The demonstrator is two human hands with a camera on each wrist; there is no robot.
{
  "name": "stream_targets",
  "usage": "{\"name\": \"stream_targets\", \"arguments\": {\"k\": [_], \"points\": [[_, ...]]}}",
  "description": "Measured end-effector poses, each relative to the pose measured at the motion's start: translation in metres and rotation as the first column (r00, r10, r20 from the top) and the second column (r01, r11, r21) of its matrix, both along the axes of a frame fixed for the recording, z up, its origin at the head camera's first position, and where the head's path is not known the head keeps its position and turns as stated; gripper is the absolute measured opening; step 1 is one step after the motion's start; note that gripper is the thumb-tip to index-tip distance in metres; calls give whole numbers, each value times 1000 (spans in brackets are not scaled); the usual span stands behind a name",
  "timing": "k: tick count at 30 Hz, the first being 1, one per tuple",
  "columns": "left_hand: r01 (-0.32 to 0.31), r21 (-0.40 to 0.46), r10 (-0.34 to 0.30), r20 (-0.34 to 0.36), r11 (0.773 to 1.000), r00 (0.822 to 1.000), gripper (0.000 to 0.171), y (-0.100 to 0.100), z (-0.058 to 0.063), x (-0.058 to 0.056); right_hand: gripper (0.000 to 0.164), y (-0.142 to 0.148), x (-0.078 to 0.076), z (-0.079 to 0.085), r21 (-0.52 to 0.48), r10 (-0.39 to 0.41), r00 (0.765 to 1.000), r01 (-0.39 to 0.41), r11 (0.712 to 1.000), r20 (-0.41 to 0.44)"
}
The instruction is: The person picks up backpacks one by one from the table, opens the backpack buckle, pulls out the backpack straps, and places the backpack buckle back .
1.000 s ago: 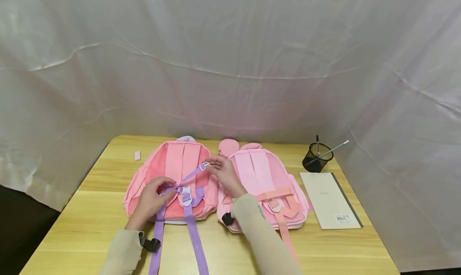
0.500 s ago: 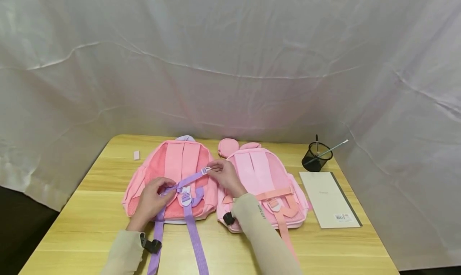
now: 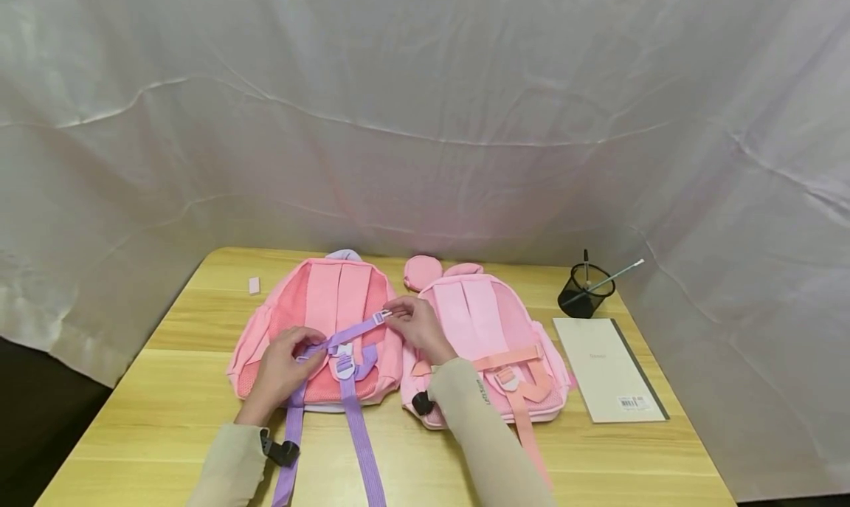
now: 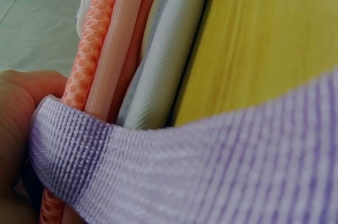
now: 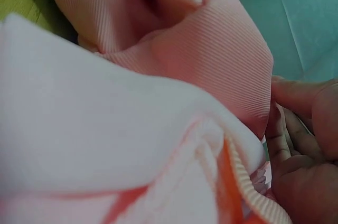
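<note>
A coral-pink backpack [image 3: 319, 293] lies back side up on the left of the table. Across it stretches a purple strap [image 3: 353, 333], which my left hand [image 3: 279, 367] pinches at its lower end. My right hand [image 3: 420, 324] pinches the small white buckle [image 3: 381, 316] at the upper end. Below the stretched strap, a second white buckle [image 3: 344, 365] sits on another purple strap that hangs toward me. Close up in the left wrist view, purple webbing [image 4: 211, 166] curves past my fingers. In the right wrist view pink fabric hides what the right fingertips hold.
A light pink backpack [image 3: 508, 308] with coral straps lies just right, partly under my right forearm. Further right are a pale notebook [image 3: 604, 367] and a black mesh pen cup [image 3: 579, 300]. A small pale pink block [image 3: 254, 285] sits at the back left.
My right hand has lowered slightly and shifted a little right with the buckle. The purple strap between the hands now lies flatter and shows its broad side. My left hand stays in place.
</note>
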State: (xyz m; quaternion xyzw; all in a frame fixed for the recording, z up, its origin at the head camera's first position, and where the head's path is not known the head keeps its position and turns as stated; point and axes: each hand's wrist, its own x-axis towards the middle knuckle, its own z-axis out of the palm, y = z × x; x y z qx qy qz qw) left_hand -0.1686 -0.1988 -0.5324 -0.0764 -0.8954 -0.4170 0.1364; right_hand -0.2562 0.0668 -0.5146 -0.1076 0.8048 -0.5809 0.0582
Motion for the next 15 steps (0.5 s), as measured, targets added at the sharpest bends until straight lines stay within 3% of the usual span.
{"name": "stream_targets", "arguments": {"k": [10, 15], "points": [[14, 25, -15, 14, 1000, 1000, 24, -1, 1, -2, 24, 0, 0, 1, 96, 0, 1000, 2, 995, -24], [29, -18, -29, 14, 999, 999, 33, -8, 15, -10, 31, -2, -3, 11, 136, 33, 999, -29, 990, -27]]}}
